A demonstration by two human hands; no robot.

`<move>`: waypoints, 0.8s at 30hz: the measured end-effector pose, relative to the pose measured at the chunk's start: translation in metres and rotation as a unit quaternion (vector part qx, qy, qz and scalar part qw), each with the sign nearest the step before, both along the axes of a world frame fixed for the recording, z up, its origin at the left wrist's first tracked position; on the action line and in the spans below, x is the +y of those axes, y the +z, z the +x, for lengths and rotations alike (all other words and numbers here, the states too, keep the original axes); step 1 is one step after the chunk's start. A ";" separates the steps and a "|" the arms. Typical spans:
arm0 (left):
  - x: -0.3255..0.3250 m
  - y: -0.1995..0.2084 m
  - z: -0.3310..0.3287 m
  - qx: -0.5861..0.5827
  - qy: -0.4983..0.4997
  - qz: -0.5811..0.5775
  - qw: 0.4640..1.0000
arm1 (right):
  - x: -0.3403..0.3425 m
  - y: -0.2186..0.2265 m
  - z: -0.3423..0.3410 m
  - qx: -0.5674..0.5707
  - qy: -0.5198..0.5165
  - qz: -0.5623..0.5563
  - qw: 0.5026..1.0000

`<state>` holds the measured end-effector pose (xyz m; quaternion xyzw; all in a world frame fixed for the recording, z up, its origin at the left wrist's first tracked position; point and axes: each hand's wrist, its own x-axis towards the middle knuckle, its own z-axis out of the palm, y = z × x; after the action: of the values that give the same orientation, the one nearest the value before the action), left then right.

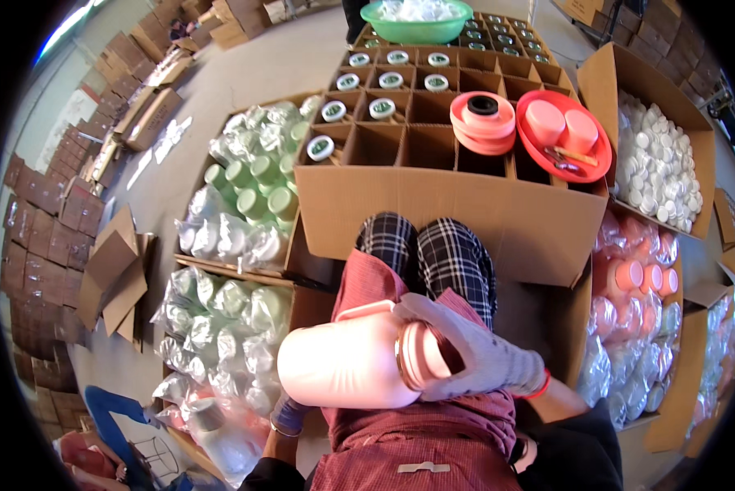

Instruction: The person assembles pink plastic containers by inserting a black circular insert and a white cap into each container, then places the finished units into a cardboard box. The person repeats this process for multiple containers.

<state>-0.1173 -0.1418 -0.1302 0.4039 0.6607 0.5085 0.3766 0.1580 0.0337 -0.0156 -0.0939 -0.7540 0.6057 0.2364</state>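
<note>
A large pink bottle [343,364] lies on its side across my lap, its ringed pink neck pointing right. A strap or handle in the same pink stands along its upper side. My right hand [474,348], in a pale grey glove, curls round the neck end, with the thumb reaching over the top. Its palm partly hides the mouth, so I cannot tell whether a cap is on. Beneath the base end is my left hand [289,414], also gloved, supporting the bottle; its fingers are hidden behind it.
Before my knees stands a divided carton [449,204] with white-capped bottles in some cells. On it rest stacked pink lids [482,123] and a red bowl [600,164] of pink cups. Cartons of wrapped green bottles [253,184] flank my left; white caps [654,164] and pink bottles [629,274] my right.
</note>
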 end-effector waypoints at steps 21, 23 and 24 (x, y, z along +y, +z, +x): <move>0.032 0.020 0.001 -0.075 0.094 0.086 0.989 | 0.021 0.045 -0.099 0.142 0.007 0.120 0.983; 0.038 0.019 0.002 -0.084 0.098 0.092 0.987 | 0.019 0.052 -0.098 0.145 -0.025 0.121 0.982; 0.039 0.018 0.005 -0.092 0.099 0.090 0.987 | 0.016 0.050 -0.096 0.145 -0.042 0.119 0.981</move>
<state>-0.1123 -0.1024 -0.1121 0.3203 0.6113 0.6358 0.3456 0.0620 0.0499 0.0349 -0.0077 -0.7739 0.5080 0.3781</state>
